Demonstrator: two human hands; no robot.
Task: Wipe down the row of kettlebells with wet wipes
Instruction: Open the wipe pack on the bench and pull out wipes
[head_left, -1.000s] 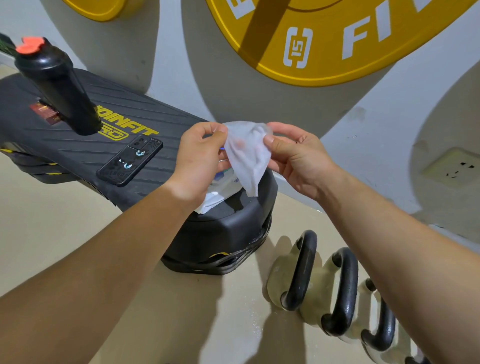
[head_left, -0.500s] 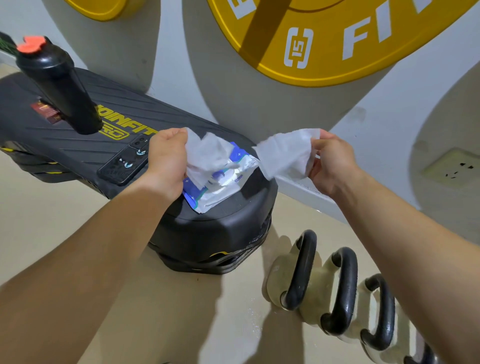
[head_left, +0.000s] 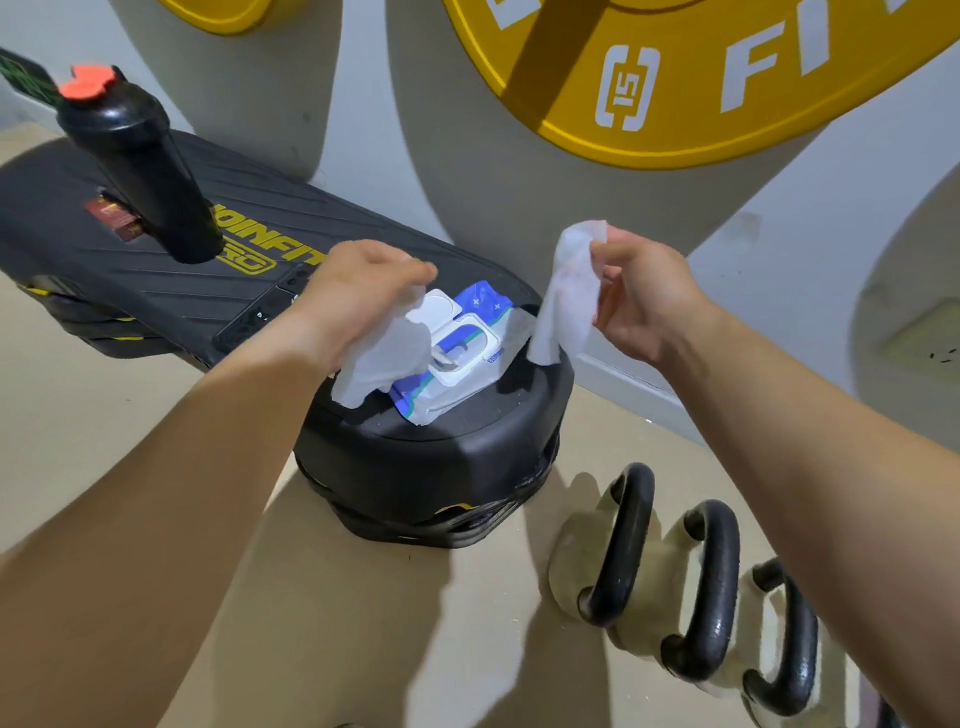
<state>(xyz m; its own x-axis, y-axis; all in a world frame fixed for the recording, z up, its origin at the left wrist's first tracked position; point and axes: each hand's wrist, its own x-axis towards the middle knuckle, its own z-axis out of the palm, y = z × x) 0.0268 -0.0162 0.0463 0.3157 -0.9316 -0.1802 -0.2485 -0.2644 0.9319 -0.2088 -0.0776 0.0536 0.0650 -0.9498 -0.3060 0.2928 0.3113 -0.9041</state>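
A blue and white pack of wet wipes (head_left: 457, 358) lies on the end of a black step platform (head_left: 426, 467), its lid flipped open. My left hand (head_left: 358, 291) holds one white wipe (head_left: 382, 358) that hangs over the pack's left side. To the right of the pack, my right hand (head_left: 644, 291) pinches a second white wipe (head_left: 571, 291) that dangles from it. A row of pale kettlebells with black handles (head_left: 623, 545) stands on the floor at the lower right, below my right forearm.
A black bottle with an orange cap (head_left: 140, 161) stands on the platform at the left, with a dark phone partly hidden behind my left hand. A large yellow weight-plate graphic (head_left: 675, 104) is on the wall behind. A wall socket (head_left: 930, 343) sits at the right edge.
The two wipes, held together in front of me a second ago, have been pulled apart. My left hand has dropped onto the pack with one wipe; my right has moved right with the other.
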